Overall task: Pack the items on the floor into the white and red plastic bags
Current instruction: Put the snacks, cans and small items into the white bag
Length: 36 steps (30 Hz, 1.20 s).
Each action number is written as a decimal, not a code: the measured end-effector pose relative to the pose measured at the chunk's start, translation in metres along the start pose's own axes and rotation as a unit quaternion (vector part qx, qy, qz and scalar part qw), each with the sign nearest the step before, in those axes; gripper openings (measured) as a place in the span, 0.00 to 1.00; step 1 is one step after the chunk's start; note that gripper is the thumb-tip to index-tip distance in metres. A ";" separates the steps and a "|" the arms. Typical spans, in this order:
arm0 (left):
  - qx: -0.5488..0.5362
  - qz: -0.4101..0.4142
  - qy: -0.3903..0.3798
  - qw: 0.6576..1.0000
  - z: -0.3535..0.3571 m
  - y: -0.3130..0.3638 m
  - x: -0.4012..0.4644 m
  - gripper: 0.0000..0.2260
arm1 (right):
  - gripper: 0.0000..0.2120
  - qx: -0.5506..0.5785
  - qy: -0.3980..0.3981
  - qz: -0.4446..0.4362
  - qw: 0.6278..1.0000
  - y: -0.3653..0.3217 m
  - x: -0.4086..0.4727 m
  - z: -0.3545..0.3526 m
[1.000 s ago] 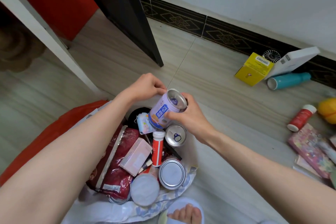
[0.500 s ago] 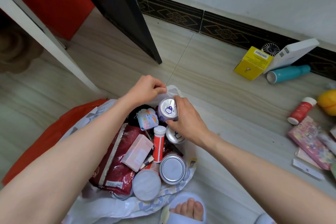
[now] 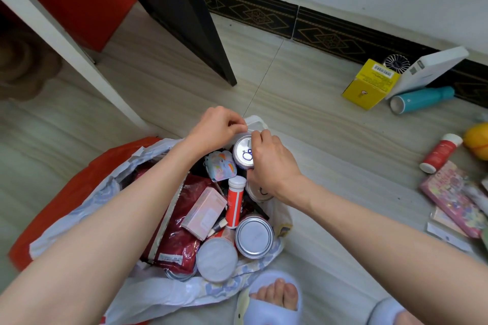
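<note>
Right hand point(image 3: 272, 163) gripping drink can point(image 3: 244, 152) in white bag point(image 3: 158, 295), left hand point(image 3: 216, 129) pinching bag rim

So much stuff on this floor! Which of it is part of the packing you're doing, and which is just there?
Part of the job:
- white bag, nearly full
- red bag beneath it
- can the right hand is setting in
- left hand at the bag's rim
- yellow box, teal bottle, red tube, still on the floor

Just there:
- dark door
- slippers
</note>
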State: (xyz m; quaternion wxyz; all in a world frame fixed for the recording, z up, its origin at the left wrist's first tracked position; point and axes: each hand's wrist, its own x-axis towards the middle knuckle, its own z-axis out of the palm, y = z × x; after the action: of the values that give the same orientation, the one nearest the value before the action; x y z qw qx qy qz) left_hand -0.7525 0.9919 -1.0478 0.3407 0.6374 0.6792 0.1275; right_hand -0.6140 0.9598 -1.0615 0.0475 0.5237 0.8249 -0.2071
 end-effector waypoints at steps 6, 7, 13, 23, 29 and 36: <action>0.045 0.016 0.020 0.999 0.002 -0.009 -0.034 0.09 | 0.26 0.148 -0.081 0.071 0.983 0.018 0.012 -0.003; 0.067 0.031 0.041 0.996 0.001 -0.014 -0.043 0.10 | 0.22 0.184 -0.067 0.076 0.978 0.024 0.013 -0.003; 0.154 0.005 0.126 0.980 -0.001 -0.046 -0.074 0.16 | 0.21 0.459 -0.091 0.294 0.833 0.053 0.014 0.014; 0.192 -0.019 0.013 0.981 -0.003 -0.031 -0.041 0.08 | 0.10 0.668 -0.127 0.337 0.651 0.055 0.007 0.019; 0.165 0.019 0.084 0.982 -0.010 -0.038 -0.085 0.11 | 0.06 0.478 -0.067 0.252 0.839 0.058 -0.017 -0.008; 0.166 -0.151 0.238 0.945 -0.030 -0.072 -0.197 0.22 | 0.11 0.447 -0.086 0.177 0.872 0.027 -0.039 -0.050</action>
State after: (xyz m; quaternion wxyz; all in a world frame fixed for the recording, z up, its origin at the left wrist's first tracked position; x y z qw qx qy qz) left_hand -0.8362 0.8006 -1.0101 0.0740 0.5265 0.8401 0.1078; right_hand -0.5658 0.9564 -1.0126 -0.0855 0.6067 0.5302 -0.5861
